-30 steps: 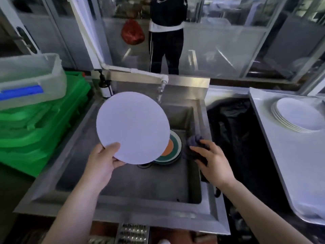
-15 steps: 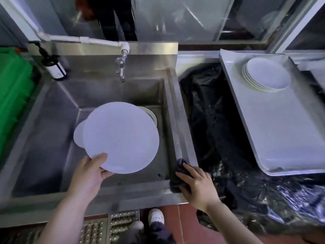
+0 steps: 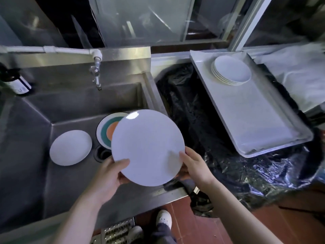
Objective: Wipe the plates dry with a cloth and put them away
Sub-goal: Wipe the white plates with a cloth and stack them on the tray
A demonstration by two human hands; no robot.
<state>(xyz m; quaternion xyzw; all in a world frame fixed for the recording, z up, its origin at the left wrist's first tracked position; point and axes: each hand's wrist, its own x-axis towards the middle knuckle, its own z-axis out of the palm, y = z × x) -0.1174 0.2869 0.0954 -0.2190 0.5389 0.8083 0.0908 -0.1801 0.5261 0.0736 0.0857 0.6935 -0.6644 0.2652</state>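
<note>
The white plate (image 3: 148, 147), tilted over the sink's (image 3: 73, 110) right rim, is gripped by our left hand (image 3: 110, 175) at seven o'clock and right hand (image 3: 195, 166) at four, awaiting wiping before joining the stack (image 3: 231, 70) at two o'clock.

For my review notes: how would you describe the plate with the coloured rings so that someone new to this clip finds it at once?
Start at the steel sink under the tap. On its floor, just behind the drain, lies the ringed plate, partly hidden by the big white plate held above it. Unlike the plain small white plate beside it, it has a teal ring around an orange centre.
</note>
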